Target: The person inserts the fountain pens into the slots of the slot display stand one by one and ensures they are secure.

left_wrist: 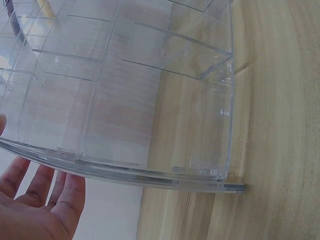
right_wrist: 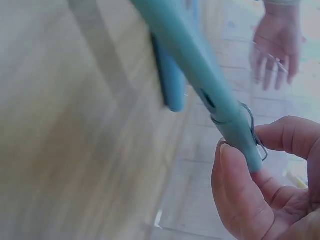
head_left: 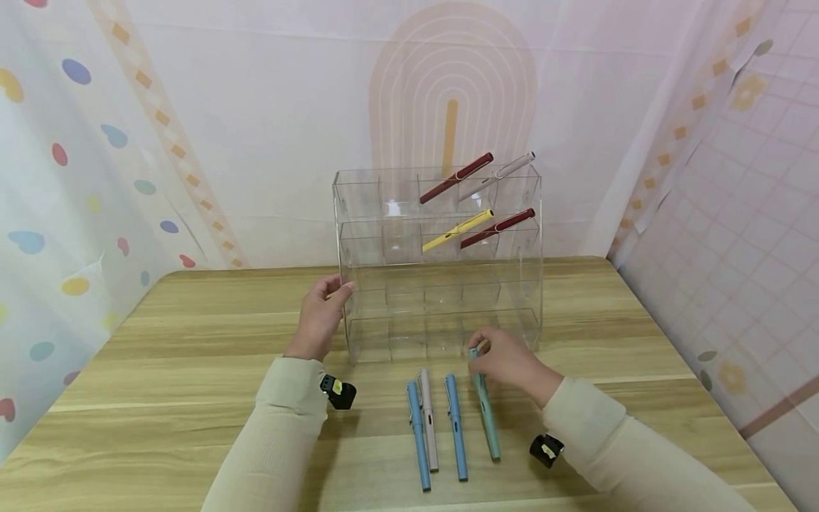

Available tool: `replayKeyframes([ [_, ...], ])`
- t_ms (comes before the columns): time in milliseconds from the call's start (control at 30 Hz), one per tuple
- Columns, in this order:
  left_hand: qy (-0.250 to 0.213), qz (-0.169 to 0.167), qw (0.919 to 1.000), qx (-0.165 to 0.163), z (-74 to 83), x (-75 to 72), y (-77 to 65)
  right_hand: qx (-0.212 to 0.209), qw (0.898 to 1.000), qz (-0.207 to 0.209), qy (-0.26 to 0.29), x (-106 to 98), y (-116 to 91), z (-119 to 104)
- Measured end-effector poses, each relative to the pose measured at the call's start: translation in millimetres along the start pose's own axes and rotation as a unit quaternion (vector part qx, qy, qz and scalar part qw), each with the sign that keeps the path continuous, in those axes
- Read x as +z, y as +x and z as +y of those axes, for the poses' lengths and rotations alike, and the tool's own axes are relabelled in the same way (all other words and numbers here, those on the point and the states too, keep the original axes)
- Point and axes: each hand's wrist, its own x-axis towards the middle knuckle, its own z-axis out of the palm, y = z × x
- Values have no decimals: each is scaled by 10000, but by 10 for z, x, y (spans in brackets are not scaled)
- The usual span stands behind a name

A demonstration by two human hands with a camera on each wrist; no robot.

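Observation:
A clear acrylic pen rack (head_left: 441, 338) with tiers of compartments stands on the table. My left hand (head_left: 322, 316) grips its left side panel; in the left wrist view the fingers (left_wrist: 70, 197) lie outside that panel. Near the rack's lower right front, my right hand (head_left: 512, 363) pinches a teal-green pen (head_left: 488, 419) by its clip end between thumb and fingers. That pen slants down toward the near side; whether its far end touches the table I cannot tell. Left of it lie a blue pen (head_left: 457, 430), a pale pinkish pen (head_left: 429, 423) and another blue pen (head_left: 419, 437).
In the rack's upper two tiers lean two dark red pens (head_left: 457, 178) (head_left: 498, 228), a yellow pen (head_left: 458, 230) and a pale pen (head_left: 502, 174). The wooden table (head_left: 192, 341) meets patterned curtains (head_left: 269, 142) behind and at the sides.

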Motion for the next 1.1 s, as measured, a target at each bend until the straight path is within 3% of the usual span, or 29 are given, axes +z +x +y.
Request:
replayKeyframes([
  [667,4,12,10000,-45,1,5,10,-507,9911,707,1009,-370,-29,-227],
  [867,-25,-10,10000,-58,8,2,2,-590,9812,1136,1445,-490,-55,-324],
  [1100,-45,5,10000,-66,4,3,11,-883,9627,1756,1860,-610,-81,-424],
])
